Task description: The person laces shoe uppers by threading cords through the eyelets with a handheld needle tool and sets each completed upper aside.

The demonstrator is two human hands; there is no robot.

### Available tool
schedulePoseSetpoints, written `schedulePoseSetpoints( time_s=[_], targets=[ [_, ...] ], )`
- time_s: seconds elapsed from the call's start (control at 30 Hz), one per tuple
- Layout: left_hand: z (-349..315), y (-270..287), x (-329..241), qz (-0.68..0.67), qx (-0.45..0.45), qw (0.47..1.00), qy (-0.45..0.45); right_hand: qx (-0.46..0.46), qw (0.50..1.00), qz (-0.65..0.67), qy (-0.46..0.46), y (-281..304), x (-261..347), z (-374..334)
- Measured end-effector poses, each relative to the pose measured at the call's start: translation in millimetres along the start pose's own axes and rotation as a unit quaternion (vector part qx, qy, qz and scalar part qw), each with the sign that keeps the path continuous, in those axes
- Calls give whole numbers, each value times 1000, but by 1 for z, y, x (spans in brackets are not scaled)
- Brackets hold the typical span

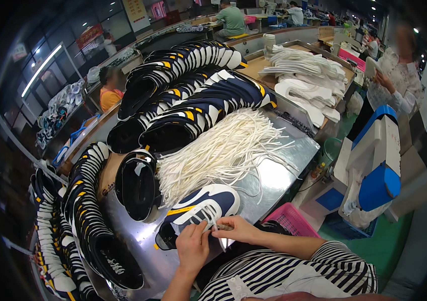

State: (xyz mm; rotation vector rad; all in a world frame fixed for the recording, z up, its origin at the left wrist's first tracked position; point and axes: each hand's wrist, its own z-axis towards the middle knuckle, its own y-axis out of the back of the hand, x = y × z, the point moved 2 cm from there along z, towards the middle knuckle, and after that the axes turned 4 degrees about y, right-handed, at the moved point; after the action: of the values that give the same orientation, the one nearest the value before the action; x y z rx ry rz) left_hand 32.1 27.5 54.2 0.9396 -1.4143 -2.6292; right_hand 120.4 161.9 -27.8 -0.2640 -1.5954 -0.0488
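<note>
In front of me a navy, white and yellow shoe upper (186, 211) lies on the metal tabletop, with a white shoelace (214, 213) across its eyelets. My left hand (192, 247) is closed at the near side of the upper, fingertips pinching its edge by the eyelets. From the right, my right hand (238, 230) pinches the shoelace, whose end hangs below the fingers. What exactly lies between the left fingertips is partly hidden. Just beyond the upper spreads a big heap of loose white laces (218, 153).
Long nested rows of shoe uppers (208, 108) fill the far side, with another row (87, 208) at left. A single dark upper (137, 185) stands beside the laces. White cut pieces (308, 80) lie at far right. A pink basket (293, 220) and a blue-white machine (369, 165) stand right; a person stands behind.
</note>
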Motion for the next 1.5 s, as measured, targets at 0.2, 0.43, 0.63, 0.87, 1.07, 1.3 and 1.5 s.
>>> schedulePoseSetpoints(
  time_s=[0.2, 0.43, 0.63, 0.87, 1.07, 1.3, 1.5],
  targets=[
    [6, 11, 4, -4, -27, 999, 39, 76, 996, -16, -38, 4, 15, -20],
    [-5, -9, 42, 47, 96, 989, 103, 84, 991, -63, 79, 12, 39, -18],
    [4, -16, 49, 24, 165, 967, 190, -88, 994, 20, 67, 17, 20, 37],
    [8, -5, 44, 1, 224, 953, 206, -112, 972, -111, 175, 22, 7, 52],
    [9, -18, 45, 31, 183, 957, 224, -114, 971, -122, 173, 16, 0, 56],
    [9, -26, 52, 28, 163, 957, 238, -151, 955, -179, 180, 15, 24, 36],
    [5, -27, 54, 25, 134, 970, 201, -84, 986, -147, 15, 9, 15, 2]
  ],
)
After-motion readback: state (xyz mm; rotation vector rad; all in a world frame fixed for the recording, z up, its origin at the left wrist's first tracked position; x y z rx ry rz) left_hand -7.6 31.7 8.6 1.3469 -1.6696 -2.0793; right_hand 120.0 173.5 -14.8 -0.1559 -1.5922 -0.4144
